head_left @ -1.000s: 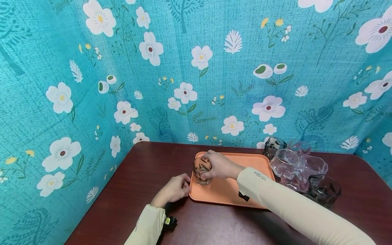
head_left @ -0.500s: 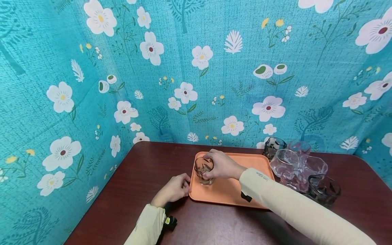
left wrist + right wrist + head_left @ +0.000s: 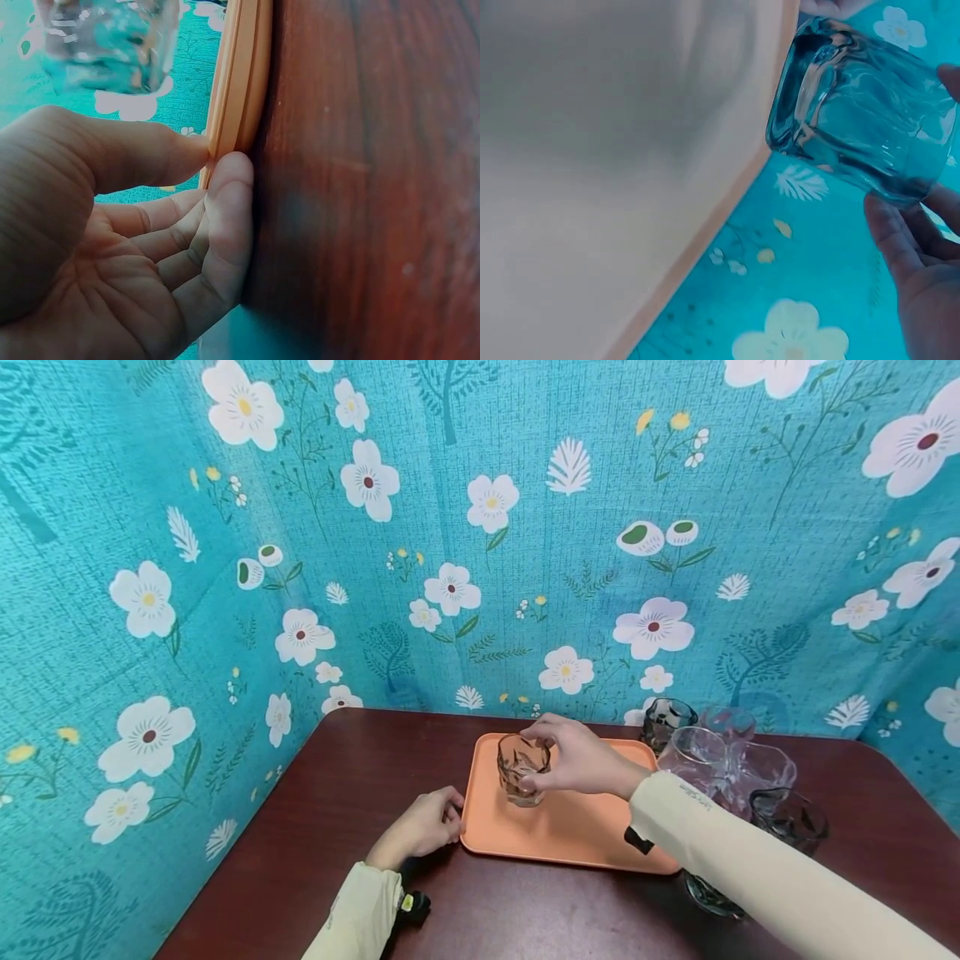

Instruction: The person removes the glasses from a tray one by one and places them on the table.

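My right hand (image 3: pixel 581 760) grips a clear, smoky-tinted drinking glass (image 3: pixel 517 768) between thumb and fingers. It holds the glass over the left half of an orange tray (image 3: pixel 570 835). In the right wrist view the glass (image 3: pixel 870 112) is seen from the side, its base apart from the tray surface. At the tray's left edge my left hand (image 3: pixel 426 822) pinches the rim between thumb and forefinger. The left wrist view shows that rim (image 3: pixel 240 75) caught at the fingertips, with the glass blurred beyond.
Right of the tray stand several glasses: a dark one (image 3: pixel 670 720) at the back, clear ones (image 3: pixel 768 768), and another dark one (image 3: pixel 791 818), partly behind the right sleeve. All rest on a dark red-brown table (image 3: pixel 375 760). A blue flowered curtain (image 3: pixel 525 568) hangs behind.
The right hand has carried the glass to the right, away from the tray's left edge. The left hand keeps its place on the tray rim.
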A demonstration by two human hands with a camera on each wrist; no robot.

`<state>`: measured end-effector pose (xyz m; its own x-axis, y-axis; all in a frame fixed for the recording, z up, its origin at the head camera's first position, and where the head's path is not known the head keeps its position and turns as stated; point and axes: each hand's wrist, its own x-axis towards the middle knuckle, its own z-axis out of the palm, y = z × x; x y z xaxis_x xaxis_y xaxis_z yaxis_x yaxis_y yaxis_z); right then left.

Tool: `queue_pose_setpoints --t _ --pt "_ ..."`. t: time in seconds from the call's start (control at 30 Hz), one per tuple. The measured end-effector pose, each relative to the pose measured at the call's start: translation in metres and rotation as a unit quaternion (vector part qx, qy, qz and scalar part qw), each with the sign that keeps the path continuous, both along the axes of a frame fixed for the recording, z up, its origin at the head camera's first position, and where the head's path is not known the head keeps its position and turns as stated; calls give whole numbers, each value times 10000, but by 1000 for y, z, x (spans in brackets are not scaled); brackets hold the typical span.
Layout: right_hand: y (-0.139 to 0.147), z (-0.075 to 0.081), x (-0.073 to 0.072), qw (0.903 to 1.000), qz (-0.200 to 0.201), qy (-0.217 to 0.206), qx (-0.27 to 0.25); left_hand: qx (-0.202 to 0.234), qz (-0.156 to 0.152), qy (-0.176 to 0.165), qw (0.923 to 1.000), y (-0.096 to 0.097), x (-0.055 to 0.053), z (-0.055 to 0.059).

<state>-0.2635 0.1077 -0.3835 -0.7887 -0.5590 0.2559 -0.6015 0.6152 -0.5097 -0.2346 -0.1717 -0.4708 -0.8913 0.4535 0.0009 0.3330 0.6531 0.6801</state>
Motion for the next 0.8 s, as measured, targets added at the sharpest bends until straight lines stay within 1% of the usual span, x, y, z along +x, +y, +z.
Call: queue_pose_setpoints --t 0.13,0.37,0.53,0.67,0.8 --pt "18 10 8 9997 65 116 -221 30 -55 16 10000 0 0 0" --pt "51 28 19 9987 -56 463 -217 78 -54 -42 9999 1 0 1" --pt "71 41 25 9984 -282 478 -97 94 -27 -99 9999 0 0 2" --pt "87 47 29 9978 -491 438 98 100 -31 -88 9999 0 0 1" --pt "105 50 38 9961 -671 501 287 112 -24 -96 9999 1 0 1"
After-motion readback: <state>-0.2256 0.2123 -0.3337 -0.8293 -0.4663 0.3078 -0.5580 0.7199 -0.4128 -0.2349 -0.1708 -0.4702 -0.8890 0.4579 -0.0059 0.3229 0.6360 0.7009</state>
